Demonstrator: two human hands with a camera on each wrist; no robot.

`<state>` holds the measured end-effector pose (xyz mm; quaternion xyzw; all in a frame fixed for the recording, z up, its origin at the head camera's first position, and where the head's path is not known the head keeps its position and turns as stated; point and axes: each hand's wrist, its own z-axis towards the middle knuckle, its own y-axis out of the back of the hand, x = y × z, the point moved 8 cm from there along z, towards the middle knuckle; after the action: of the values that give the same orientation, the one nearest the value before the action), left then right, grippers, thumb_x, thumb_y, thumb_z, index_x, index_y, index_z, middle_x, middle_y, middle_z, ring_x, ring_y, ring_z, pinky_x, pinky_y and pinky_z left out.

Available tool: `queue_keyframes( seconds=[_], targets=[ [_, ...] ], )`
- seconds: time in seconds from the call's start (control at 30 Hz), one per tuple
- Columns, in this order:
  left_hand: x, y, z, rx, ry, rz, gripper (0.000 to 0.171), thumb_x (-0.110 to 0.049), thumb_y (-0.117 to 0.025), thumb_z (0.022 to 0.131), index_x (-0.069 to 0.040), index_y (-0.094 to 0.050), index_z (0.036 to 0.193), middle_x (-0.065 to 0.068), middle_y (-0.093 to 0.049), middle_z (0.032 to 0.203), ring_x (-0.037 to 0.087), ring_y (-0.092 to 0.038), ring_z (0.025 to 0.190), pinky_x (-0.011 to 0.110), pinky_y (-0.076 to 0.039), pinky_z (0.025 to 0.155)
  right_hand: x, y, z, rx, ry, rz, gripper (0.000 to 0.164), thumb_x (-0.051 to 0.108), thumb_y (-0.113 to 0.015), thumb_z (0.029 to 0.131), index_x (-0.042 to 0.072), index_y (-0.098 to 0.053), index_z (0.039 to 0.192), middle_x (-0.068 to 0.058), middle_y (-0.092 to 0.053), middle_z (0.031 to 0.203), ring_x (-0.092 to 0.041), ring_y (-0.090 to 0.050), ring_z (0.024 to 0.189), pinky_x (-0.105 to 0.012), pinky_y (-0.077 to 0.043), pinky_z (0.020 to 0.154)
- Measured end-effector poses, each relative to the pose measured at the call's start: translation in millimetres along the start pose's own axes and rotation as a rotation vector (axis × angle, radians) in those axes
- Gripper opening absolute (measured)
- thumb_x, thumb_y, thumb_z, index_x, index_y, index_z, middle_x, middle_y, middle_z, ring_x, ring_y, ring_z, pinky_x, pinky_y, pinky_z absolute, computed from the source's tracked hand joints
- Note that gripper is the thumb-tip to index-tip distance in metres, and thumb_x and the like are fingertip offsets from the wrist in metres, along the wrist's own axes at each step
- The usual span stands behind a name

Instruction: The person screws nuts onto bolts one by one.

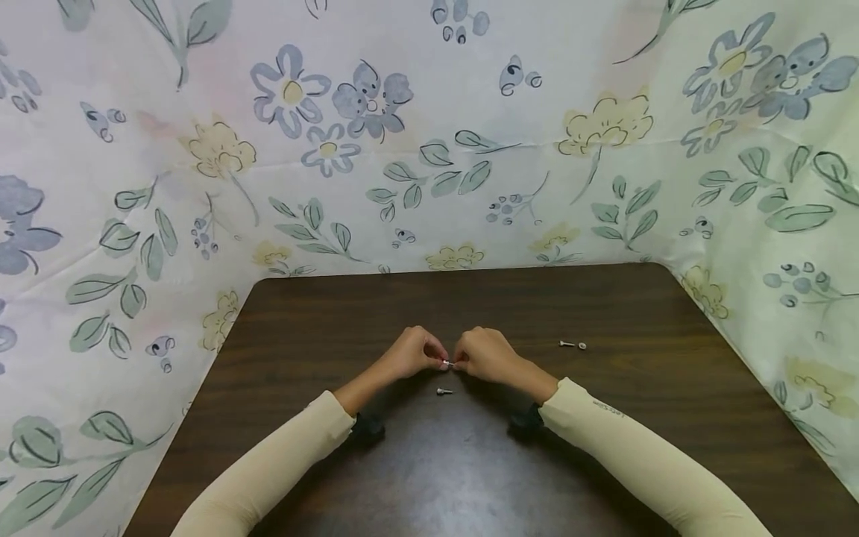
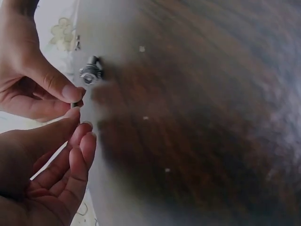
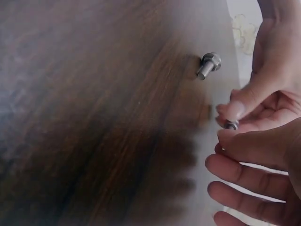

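Fingertip to fingertip above the table, my two hands hold one small metal bolt [image 1: 448, 363]. My left hand [image 1: 411, 353] pinches its thicker left end between thumb and fingers. At the thin right end, my right hand [image 1: 488, 353] pinches it, the other fingers loosely bent. A shiny ridged part of the bolt [image 3: 231, 125] shows between the thumbs in the right wrist view; the fingertips hide most of the rest, and whether a nut is on it I cannot tell. Just in front of the hands lies a second bolt with a nut on it [image 1: 444, 391].
Toward the right of the dark wooden table [image 1: 322, 306] lie a loose bolt [image 1: 567, 344] and, beside it, a separate nut [image 1: 581, 346]. Flower-patterned cloth [image 1: 429, 201] hangs behind the table and along both sides.
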<state>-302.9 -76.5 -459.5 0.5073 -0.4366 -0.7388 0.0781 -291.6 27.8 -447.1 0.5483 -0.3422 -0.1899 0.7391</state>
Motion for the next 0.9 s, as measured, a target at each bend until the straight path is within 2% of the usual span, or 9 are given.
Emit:
queue_keyframes(
  seconds=[0.1, 0.3, 0.6, 0.8, 0.9],
  targets=[
    [3.6, -2.1, -1.3, 0.013, -0.002, -0.005, 0.007, -0.005, -0.086, 0.080, -0.005, -0.080, 0.081, 0.001, -0.075, 0.075, 0.005, -0.066, 0.066, 0.018, -0.053, 0.059, -0.7, -6.9, 4.4, 0.021, 0.004, 0.003, 0.009, 0.020, -0.086, 0.083, 0.019, -0.080, 0.076, 0.011, -0.072, 0.074, -0.003, -0.062, 0.062, -0.025, -0.053, 0.054],
    [8.4, -2.5, 0.8, -0.010, -0.007, 0.023, 0.010, -0.004, -0.087, 0.078, -0.004, -0.078, 0.078, 0.004, -0.073, 0.071, 0.005, -0.062, 0.060, 0.017, -0.051, 0.056, -6.5, -9.4, 7.8, -0.006, -0.024, -0.009, 0.014, 0.022, -0.088, 0.081, 0.022, -0.078, 0.071, 0.013, -0.070, 0.071, -0.001, -0.059, 0.059, -0.024, -0.051, 0.051],
    [4.3, -5.2, 1.6, 0.019, -0.004, 0.038, 0.010, -0.004, -0.088, 0.079, -0.003, -0.078, 0.081, 0.005, -0.073, 0.071, 0.002, -0.060, 0.059, 0.016, -0.050, 0.056, -11.6, -8.5, 1.0, -0.006, -0.064, 0.004, 0.012, 0.022, -0.087, 0.082, 0.020, -0.077, 0.075, 0.010, -0.070, 0.074, -0.001, -0.056, 0.059, -0.022, -0.048, 0.050],
    [3.7, -0.4, 2.6, 0.023, 0.033, 0.023, 0.009, -0.008, -0.086, 0.082, -0.004, -0.079, 0.085, 0.003, -0.073, 0.072, 0.006, -0.061, 0.060, 0.019, -0.049, 0.055, -17.0, 4.7, -6.6, -0.033, -0.063, 0.031, 0.006, 0.022, -0.084, 0.086, 0.020, -0.079, 0.084, 0.010, -0.072, 0.079, -0.005, -0.062, 0.067, -0.029, -0.052, 0.057],
    [3.5, 2.7, 3.7, 0.000, 0.087, 0.061, 0.008, -0.019, -0.083, 0.087, -0.012, -0.081, 0.089, -0.004, -0.075, 0.078, 0.004, -0.061, 0.063, 0.022, -0.049, 0.056, -23.8, 18.1, -16.0, -0.056, -0.067, 0.077, 0.005, 0.021, -0.082, 0.087, 0.017, -0.079, 0.089, 0.008, -0.073, 0.083, -0.006, -0.065, 0.071, -0.032, -0.055, 0.062]
  ],
)
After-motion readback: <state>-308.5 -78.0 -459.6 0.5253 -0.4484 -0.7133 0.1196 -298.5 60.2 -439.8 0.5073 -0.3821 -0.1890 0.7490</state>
